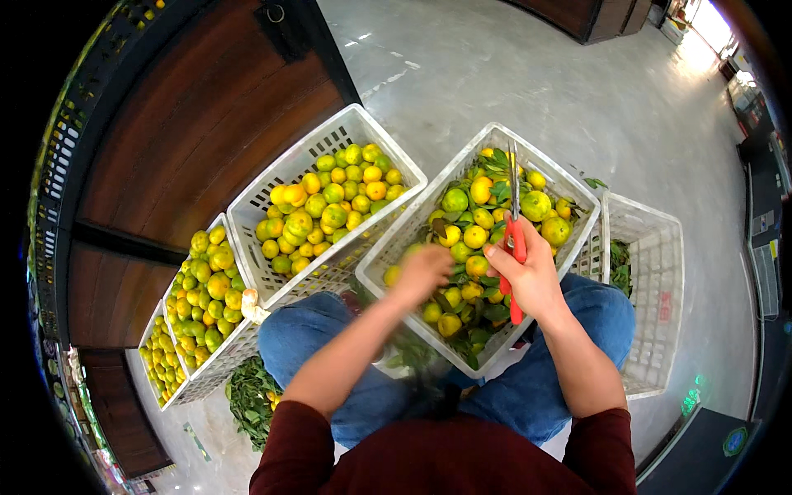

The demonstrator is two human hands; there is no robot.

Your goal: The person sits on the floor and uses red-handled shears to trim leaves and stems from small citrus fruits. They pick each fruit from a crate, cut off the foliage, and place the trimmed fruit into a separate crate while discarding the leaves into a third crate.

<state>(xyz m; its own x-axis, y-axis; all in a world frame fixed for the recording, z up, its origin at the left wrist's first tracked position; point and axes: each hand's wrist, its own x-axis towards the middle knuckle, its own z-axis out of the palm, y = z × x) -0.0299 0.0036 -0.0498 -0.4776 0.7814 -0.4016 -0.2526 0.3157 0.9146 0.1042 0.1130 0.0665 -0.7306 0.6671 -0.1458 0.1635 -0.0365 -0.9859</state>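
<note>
Between my knees stands a white plastic crate (422, 332) of green and yellow mandarins (476, 237), many with leaves and stems on them. My right hand (538, 276) is closed around the red handles of a pair of fruit snips (515, 188). Their slim metal blades point away from me, over the fruit. Over the crate's left side is my left hand (426, 272), smeared by motion. Whether its fingers hold anything is not visible.
To the left, a second white crate (285, 279) holds mandarins without leaves. Beyond it are more mandarin-filled crates (216, 363). Cut leaves (250, 396) lie in a heap on the floor. At my right a white crate (656, 289) has some leaves inside. Dark wooden panels (210, 107) rise at the left.
</note>
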